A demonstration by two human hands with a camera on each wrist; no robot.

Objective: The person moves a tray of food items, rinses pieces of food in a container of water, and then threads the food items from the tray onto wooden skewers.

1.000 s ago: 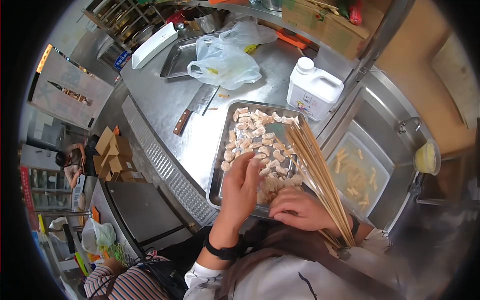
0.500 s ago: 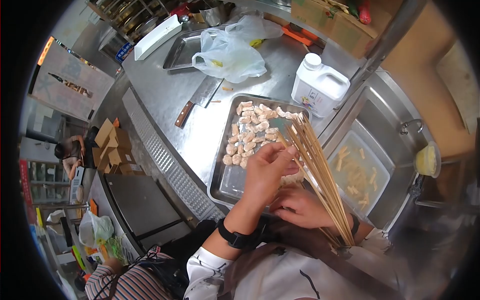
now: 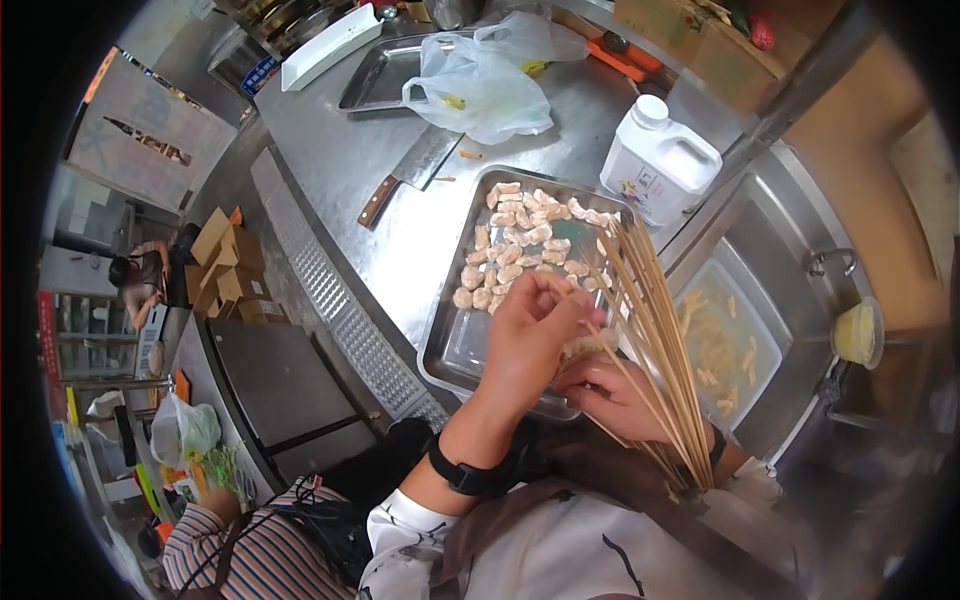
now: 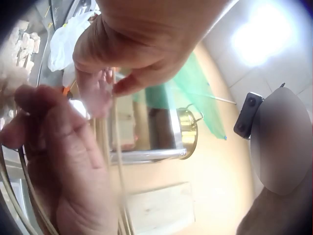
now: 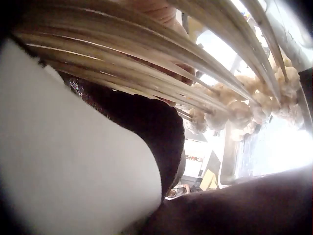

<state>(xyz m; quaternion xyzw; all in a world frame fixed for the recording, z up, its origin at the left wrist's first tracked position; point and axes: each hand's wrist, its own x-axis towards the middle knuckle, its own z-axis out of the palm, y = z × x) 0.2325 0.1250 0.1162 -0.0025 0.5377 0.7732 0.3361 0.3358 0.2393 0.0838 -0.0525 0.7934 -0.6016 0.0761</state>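
Observation:
My left hand (image 3: 535, 340) pinches a thin bamboo skewer (image 4: 119, 147) between thumb and fingers, over the near part of a metal tray (image 3: 440, 350). Beside it my right hand (image 3: 615, 395) curls around loaded skewers, whose floured meat pieces (image 5: 239, 113) show threaded at their ends in the right wrist view. A bundle of bare bamboo skewers (image 3: 655, 340) slants past the right hand and wrist, tips toward the tray's far right corner. Loose floured meat pieces (image 3: 515, 235) lie in the tray's far half. The right hand's fingertips are partly hidden by the left hand.
A cleaver (image 3: 410, 180) lies left of the tray, and a plastic bag (image 3: 490, 90) sits beyond it. At the right stand a white jug (image 3: 660, 165) and a sink (image 3: 800, 190) holding a water-filled tub (image 3: 765, 345). Another person (image 3: 145, 280) is far left.
My left hand has moved right from over the meat pieces to the skewer bundle and now pinches one skewer, drawn a little away from the others. The right hand stays nearly in place.

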